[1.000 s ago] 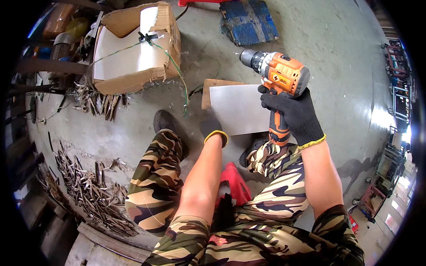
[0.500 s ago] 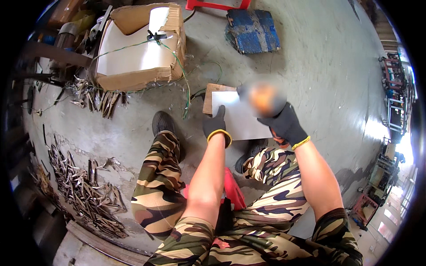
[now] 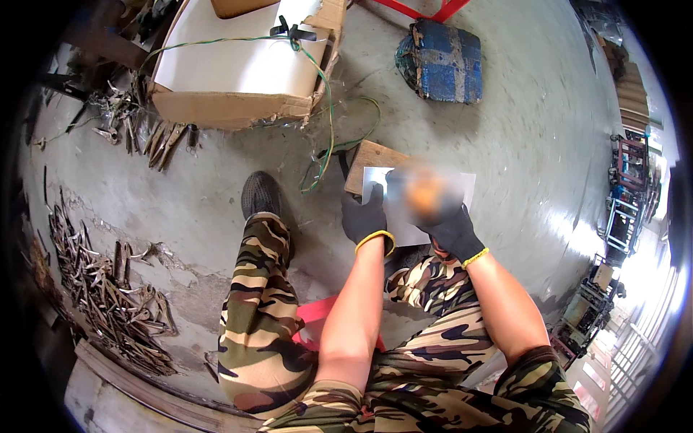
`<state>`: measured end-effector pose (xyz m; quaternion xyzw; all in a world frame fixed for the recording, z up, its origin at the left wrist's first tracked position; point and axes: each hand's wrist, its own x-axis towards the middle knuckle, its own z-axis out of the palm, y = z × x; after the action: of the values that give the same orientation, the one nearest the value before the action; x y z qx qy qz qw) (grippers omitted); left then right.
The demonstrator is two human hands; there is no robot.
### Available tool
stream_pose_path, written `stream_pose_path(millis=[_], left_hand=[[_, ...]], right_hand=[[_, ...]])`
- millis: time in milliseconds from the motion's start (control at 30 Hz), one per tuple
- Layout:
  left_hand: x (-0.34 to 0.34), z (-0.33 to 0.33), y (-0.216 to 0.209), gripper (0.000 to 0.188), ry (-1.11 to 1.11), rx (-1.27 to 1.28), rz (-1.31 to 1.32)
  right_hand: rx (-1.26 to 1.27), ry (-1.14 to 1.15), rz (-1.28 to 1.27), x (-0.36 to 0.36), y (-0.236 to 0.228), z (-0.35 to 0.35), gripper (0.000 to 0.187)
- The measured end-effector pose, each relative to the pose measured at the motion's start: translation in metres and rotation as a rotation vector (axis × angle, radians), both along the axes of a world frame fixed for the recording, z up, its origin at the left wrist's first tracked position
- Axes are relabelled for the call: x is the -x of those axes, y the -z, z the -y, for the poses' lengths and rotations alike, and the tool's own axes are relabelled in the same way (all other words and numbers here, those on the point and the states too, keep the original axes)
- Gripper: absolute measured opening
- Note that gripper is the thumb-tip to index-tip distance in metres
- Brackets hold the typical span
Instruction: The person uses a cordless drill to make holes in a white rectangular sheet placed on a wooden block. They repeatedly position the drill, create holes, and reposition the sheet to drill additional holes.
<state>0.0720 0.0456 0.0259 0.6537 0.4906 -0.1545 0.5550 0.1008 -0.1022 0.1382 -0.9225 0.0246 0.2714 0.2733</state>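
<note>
A thin, shiny grey-white sheet [image 3: 409, 229] lies partly on a wooden block [image 3: 377, 160], in front of me above the floor. My left hand [image 3: 364, 215], in a black glove with a yellow cuff, grips the sheet's left edge, with a finger laid along its top. In a matching glove, my right hand [image 3: 456, 232] is closed around an orange and dark tool [image 3: 424, 196] over the sheet. A blur covers the tool's body and some fingers, so its kind is hidden.
A torn cardboard box [image 3: 231, 107] holding white sheets stands at far left, a green wire [image 3: 330, 108] trailing from it. Beyond my hands sits a blue taped bundle [image 3: 447, 61]. Metal pliers-like pieces [image 3: 108, 289] are heaped at left. Frames [image 3: 624, 209] line the right.
The whole view has shifted, bringing the cardboard box closer to the top edge. Over the sheet, my right hand and the orange tool have come left and nearer; my left hand keeps its grip.
</note>
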Motion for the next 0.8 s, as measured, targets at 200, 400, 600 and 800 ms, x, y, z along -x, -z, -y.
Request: stream_pose_path(millis=[200,400,600,800], left_hand=[[-0.010,0.006,-0.004,0.074,-0.052,0.051,-0.119],[-0.008,0.007,0.017,0.077,-0.064,0.058,-0.126],[-0.010,0.016,0.023,0.078,-0.111,0.126,-0.148],[-0.001,0.024,0.044,0.067,-0.254,0.179,-0.017]], right_hand=[[0.015,-0.045,0.043,0.004,0.006,-0.009,0.039],[0.059,-0.059,0.029,0.004,0.007,-0.019,0.038],[0.095,-0.097,0.054,0.008,0.013,-0.008,0.038],[0.062,-0.011,0.024,0.007,0.008,-0.018,0.038]])
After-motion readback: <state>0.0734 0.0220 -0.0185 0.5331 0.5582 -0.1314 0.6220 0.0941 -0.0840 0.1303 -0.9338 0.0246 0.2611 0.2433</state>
